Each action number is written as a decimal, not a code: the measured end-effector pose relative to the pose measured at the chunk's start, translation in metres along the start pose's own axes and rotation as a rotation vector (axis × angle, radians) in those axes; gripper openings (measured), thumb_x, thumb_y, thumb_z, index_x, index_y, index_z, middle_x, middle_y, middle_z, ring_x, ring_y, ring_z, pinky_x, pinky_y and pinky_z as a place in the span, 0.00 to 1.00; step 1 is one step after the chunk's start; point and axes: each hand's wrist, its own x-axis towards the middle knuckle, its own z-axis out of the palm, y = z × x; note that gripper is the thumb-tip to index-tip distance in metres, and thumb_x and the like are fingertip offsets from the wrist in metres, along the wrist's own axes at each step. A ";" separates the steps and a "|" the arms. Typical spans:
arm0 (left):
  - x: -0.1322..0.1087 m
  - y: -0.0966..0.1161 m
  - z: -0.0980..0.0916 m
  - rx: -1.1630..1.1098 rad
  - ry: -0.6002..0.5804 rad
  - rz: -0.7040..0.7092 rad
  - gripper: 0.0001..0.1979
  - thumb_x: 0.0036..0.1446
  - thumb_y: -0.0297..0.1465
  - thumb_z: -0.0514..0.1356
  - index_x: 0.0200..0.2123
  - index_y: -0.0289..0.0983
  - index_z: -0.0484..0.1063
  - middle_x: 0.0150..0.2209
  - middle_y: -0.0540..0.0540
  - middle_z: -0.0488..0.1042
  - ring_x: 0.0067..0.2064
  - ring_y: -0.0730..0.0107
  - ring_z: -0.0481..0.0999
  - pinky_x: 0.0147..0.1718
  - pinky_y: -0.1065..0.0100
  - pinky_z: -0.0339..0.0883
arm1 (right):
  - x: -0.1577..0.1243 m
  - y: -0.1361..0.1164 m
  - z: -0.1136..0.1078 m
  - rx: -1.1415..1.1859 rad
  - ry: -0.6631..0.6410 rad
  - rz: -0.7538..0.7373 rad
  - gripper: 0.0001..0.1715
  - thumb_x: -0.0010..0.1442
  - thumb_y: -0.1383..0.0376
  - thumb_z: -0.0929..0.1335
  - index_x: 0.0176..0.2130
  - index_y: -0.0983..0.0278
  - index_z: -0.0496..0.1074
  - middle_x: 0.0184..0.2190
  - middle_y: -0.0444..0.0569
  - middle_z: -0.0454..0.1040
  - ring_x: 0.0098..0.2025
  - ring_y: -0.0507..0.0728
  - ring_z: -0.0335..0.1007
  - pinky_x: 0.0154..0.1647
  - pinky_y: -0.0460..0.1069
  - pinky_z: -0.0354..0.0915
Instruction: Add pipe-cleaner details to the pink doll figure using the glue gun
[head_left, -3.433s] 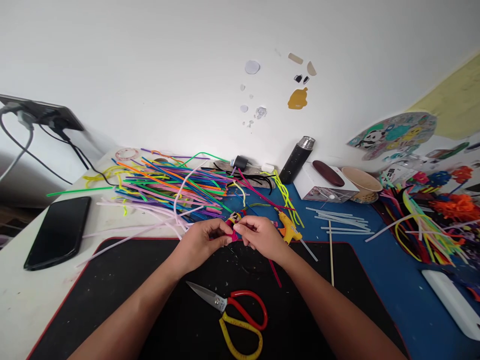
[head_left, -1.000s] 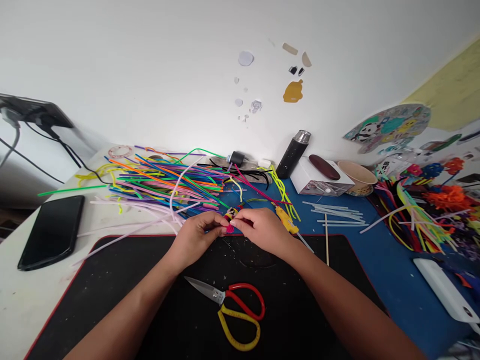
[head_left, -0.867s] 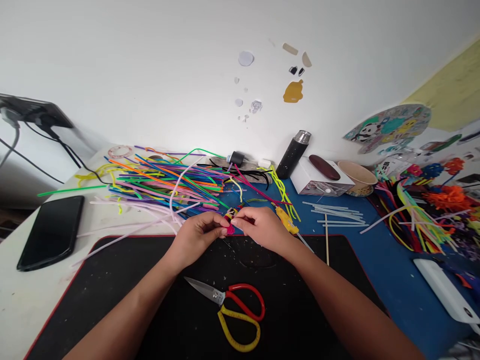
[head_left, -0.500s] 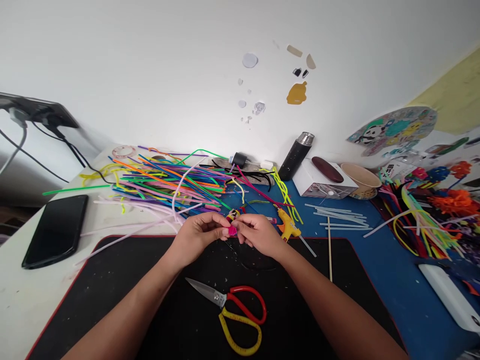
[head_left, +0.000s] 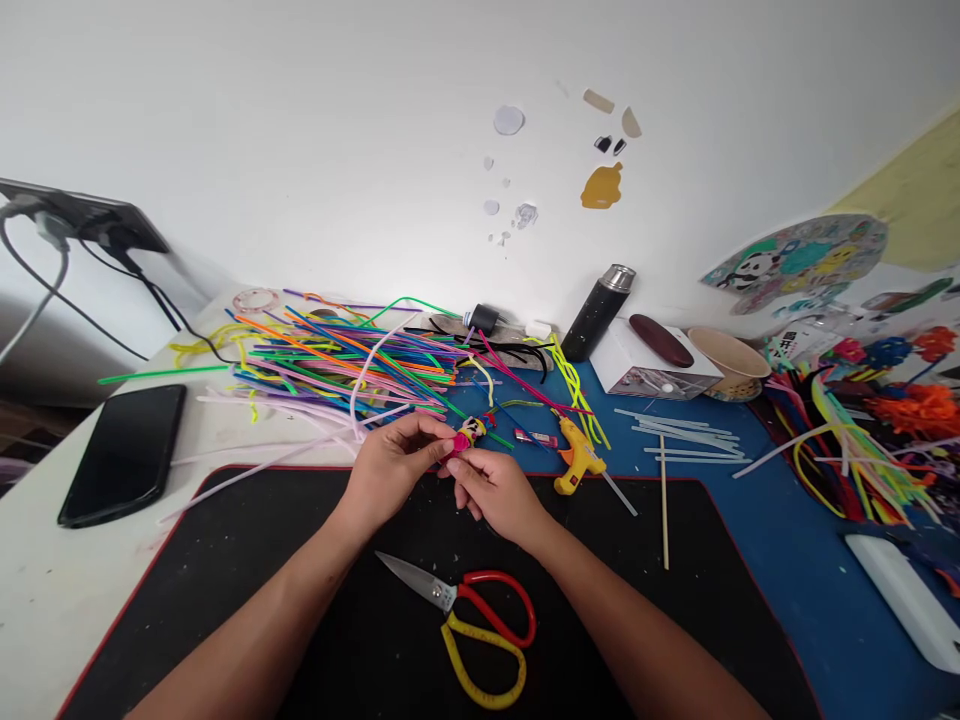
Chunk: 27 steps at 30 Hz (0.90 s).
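Over the black mat (head_left: 345,640), both my hands meet at a small pipe-cleaner figure (head_left: 471,430) in yellow, black and pink. My left hand (head_left: 394,462) is closed, pinching its pink lower part between thumb and fingers. My right hand (head_left: 499,495) is also closed, its thumb and forefinger gripping the bottom of the figure. The fingertips hide part of the pink piece. Below my hands lie scissors (head_left: 442,595) with one red and one yellow handle, blades slightly apart. A yellow glue gun (head_left: 576,462) with a glue stick in it rests right of my right hand.
Many coloured pipe cleaners (head_left: 337,360) are heaped at the back left, beside a phone (head_left: 124,455). Clear glue sticks (head_left: 686,432) and a wooden stick (head_left: 664,510) lie on the right. Behind stand a black flask (head_left: 596,315), a white box (head_left: 637,365) and a bowl (head_left: 726,360).
My right hand has shifted down and slightly left on the figure, whose yellow and black upper part now shows above my fingers. The camera view has turned slightly left.
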 end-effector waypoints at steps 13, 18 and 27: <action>-0.001 -0.005 -0.004 0.468 0.035 0.244 0.05 0.61 0.31 0.64 0.35 0.42 0.82 0.36 0.48 0.83 0.39 0.62 0.82 0.42 0.64 0.73 | -0.015 -0.033 -0.005 -0.529 -0.034 -0.135 0.14 0.70 0.62 0.69 0.31 0.60 0.71 0.25 0.42 0.76 0.27 0.53 0.70 0.31 0.47 0.56; -0.001 -0.004 -0.001 0.480 0.012 0.280 0.07 0.62 0.31 0.63 0.37 0.43 0.83 0.37 0.48 0.84 0.40 0.61 0.83 0.43 0.63 0.74 | -0.015 -0.035 -0.015 -0.707 -0.002 -0.224 0.13 0.72 0.61 0.68 0.33 0.61 0.75 0.30 0.45 0.79 0.33 0.55 0.73 0.33 0.48 0.55; 0.001 -0.008 -0.004 0.556 0.016 0.372 0.06 0.62 0.29 0.63 0.37 0.42 0.82 0.36 0.48 0.83 0.39 0.62 0.82 0.42 0.64 0.74 | -0.015 -0.045 -0.018 -0.835 0.016 -0.230 0.12 0.72 0.61 0.69 0.36 0.61 0.78 0.31 0.46 0.81 0.33 0.55 0.75 0.32 0.48 0.54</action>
